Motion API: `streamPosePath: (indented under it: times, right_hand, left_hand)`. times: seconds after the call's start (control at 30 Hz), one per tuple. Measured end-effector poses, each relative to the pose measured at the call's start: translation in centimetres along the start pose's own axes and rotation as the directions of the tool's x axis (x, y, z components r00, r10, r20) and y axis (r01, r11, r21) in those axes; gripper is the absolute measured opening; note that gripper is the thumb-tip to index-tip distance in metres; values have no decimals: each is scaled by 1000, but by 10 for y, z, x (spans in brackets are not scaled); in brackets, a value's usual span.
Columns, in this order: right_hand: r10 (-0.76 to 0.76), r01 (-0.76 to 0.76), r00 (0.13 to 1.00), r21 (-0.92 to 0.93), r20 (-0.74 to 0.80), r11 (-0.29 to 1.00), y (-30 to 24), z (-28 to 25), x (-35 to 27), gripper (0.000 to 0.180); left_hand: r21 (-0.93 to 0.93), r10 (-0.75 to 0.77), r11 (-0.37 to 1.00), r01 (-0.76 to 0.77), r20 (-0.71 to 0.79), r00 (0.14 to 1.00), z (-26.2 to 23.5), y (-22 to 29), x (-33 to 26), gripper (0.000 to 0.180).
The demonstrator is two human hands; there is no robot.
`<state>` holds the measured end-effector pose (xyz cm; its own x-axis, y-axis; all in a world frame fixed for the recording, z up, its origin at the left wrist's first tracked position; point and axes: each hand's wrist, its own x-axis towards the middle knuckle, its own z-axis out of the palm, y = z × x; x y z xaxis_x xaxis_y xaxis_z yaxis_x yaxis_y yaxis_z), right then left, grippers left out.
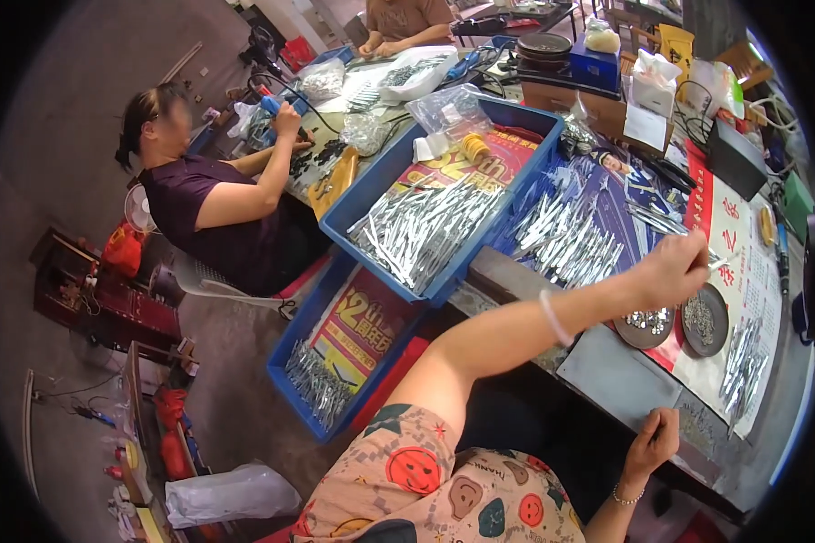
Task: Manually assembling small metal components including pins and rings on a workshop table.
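Observation:
My left hand [677,273], with a white bangle on the wrist, is raised over the right part of the table. Its fingers are curled closed, and what they hold, if anything, is hidden. Below it two round dark dishes hold small shiny metal pieces: the left dish [644,340] and the right dish [703,351]. My right hand [654,445] is closed at the table's near edge, beside a bare grey metal plate [618,369]; whatever is in its fingers does not show. Thin silvery metal strips [567,242] lie in a pile on a blue printed sheet left of my left hand.
A blue crate [335,226] of metal strips stands on the table, with another blue crate [285,385] lower down. More strips [744,366] lie at the right. A co-worker [217,190] holds a blue tool [270,105]; another person [407,25] sits at the far end.

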<state>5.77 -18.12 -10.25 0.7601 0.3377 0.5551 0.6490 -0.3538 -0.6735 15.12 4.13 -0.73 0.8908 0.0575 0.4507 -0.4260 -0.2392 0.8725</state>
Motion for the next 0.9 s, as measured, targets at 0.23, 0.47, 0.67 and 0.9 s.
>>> streamPosePath:
  times: [0.23, 0.47, 0.67, 0.9]
  right_hand:
    - [-1, 1, 1000, -69, 1, 998, 2, 2, -2, 12]
    - [4, -5, 1000, -54, -25, 999, 2, 6, -2, 13]
    - [-14, 11, 999, -64, -44, 998, 0, 10, -1, 18]
    - [-1, -3, 999, -87, -49, 996, -2, 11, -1, 18]
  left_hand:
    - [-556, -279, 735, 387, 272, 921, 0, 67, -125, 16]
    - [-640, -361, 540, 547, 410, 837, 5, 79, -192, 26]
    - [-648, -357, 516, 560, 432, 828, 14, 85, -207, 22]
    - [-683, -303, 451, 574, 488, 819, 27, 81, -216, 22]
